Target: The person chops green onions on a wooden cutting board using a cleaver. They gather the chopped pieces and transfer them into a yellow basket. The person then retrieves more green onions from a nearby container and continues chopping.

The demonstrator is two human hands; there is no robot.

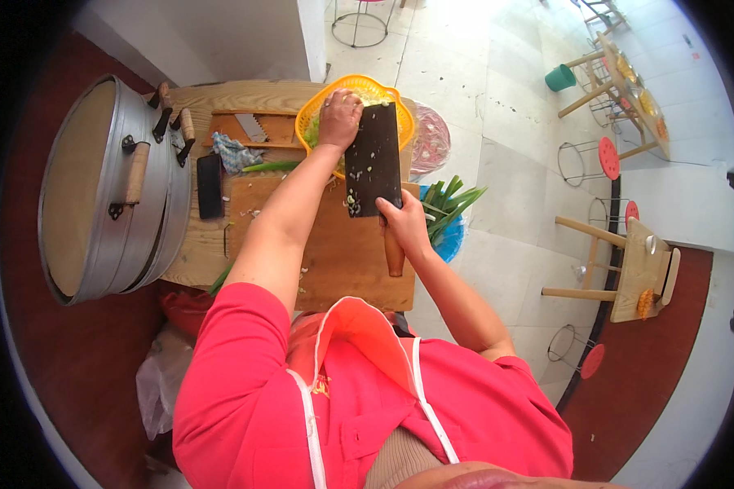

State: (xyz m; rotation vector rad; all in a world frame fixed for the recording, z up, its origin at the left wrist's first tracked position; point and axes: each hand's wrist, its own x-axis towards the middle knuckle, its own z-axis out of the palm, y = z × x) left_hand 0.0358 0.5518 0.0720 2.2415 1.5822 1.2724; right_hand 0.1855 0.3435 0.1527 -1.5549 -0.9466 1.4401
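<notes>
My right hand (405, 221) grips the wooden handle of a dark cleaver (373, 162), whose broad blade carries small bits of chopped vegetable. The blade's far end reaches over a yellow plastic basket (407, 119) holding chopped pale green vegetable. My left hand (341, 119) is over the basket beside the blade, fingers bent; whether it holds anything under the palm is hidden. A wooden cutting board (355, 257) with a few scraps lies below the cleaver. One long green leaf (272, 165) lies between the board and the basket, partly behind my left arm.
Stacked metal steamers (122, 202) stand at the left. A phone (210, 186), a checked cloth (235, 153) and a wooden grater (284, 129) lie on the wooden table (189, 244). Right of the board are green leaves (449, 205) in a blue bag (451, 244); a plastic-covered pink container (431, 137) stands beyond.
</notes>
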